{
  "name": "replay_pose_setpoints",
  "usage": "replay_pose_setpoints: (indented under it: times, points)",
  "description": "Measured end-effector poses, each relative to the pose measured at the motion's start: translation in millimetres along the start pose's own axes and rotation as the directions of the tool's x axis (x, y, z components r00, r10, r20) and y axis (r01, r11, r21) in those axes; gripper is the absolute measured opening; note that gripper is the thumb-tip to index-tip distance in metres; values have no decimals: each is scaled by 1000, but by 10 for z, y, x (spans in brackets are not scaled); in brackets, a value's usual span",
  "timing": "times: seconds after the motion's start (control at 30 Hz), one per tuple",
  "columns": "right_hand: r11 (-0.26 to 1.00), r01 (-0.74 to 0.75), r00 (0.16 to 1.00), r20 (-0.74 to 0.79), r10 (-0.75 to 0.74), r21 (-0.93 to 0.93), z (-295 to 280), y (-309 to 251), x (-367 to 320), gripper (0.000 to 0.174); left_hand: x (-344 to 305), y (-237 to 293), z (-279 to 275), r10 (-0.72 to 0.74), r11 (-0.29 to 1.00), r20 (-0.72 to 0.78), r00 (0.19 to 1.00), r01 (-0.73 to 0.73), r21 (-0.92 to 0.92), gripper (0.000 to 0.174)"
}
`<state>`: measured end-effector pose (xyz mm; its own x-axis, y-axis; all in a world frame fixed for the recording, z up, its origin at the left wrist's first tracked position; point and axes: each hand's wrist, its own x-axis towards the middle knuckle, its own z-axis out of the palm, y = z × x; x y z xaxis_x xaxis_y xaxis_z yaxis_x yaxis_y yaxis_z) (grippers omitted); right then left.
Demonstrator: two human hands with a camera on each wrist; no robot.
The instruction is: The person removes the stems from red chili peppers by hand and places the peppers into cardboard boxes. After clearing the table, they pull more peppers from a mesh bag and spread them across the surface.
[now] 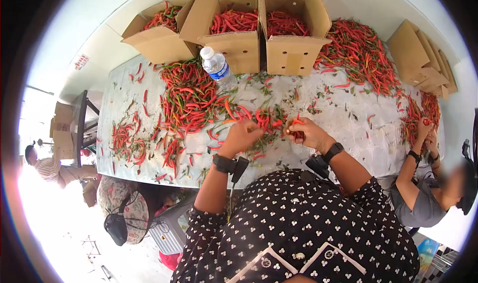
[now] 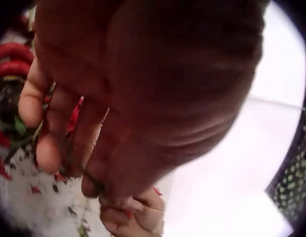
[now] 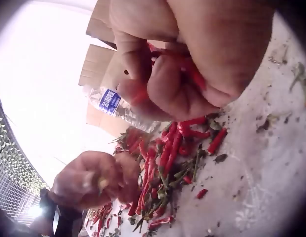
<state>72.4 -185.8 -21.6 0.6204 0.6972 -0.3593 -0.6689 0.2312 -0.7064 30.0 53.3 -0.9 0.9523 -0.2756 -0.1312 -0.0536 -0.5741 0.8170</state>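
Observation:
My right hand (image 1: pixel 306 132) has its fingers curled around red chili peppers (image 3: pixel 196 76); red shows between the fingers and palm in the right wrist view. Close to its left, my left hand (image 1: pixel 241 137) hangs above the table with thumb and forefinger together. A thin green stem (image 2: pixel 96 184) shows at those fingertips, while the other fingers stay loosely bent. Below and just beyond both hands lies a small heap of red chilies and green stems (image 3: pixel 168 153). The larger pile of red and green chilies (image 1: pixel 186 96) spreads to the left.
A water bottle (image 1: pixel 218 69) stands before open cardboard boxes (image 1: pixel 234 51) filled with chilies. Another big chili pile (image 1: pixel 356 54) lies back right, near folded cardboard (image 1: pixel 418 54). At the table's right end, another person (image 1: pixel 423 198) handles chilies. Stem scraps litter the pale tabletop (image 1: pixel 343 138).

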Motion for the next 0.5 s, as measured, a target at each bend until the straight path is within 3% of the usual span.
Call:
replay_pose_setpoints:
  times: [0.03,0.1,0.17,0.23,0.3,0.43,0.5]
  points:
    - [1000,8,1000,5,-8,-4,-4,-1,15,11,89,22,-21,-96,992,-214,972,111,57,19]
    - [999,-40,997,-63,42,36,8,11,18,13,268,-42,15,-140,981,-231,963,167,100,21]
    - [999,-39,994,-99,39,5,48,-2,19,16,415,-87,66,112,949,-376,920,14,316,21]
    - [999,-43,990,-139,40,-20,40,3,29,19,477,-98,117,170,937,-381,909,-30,348,22]
    - [997,-82,985,-153,79,-9,-1,29,51,21,492,-120,165,112,883,-242,964,15,469,20]
    - [997,-76,975,-211,68,-28,6,46,34,20,395,-101,184,139,916,-214,967,-44,398,21]
    - [991,-105,976,-200,88,-80,14,47,33,19,301,-20,198,-52,998,-375,926,64,21,21]
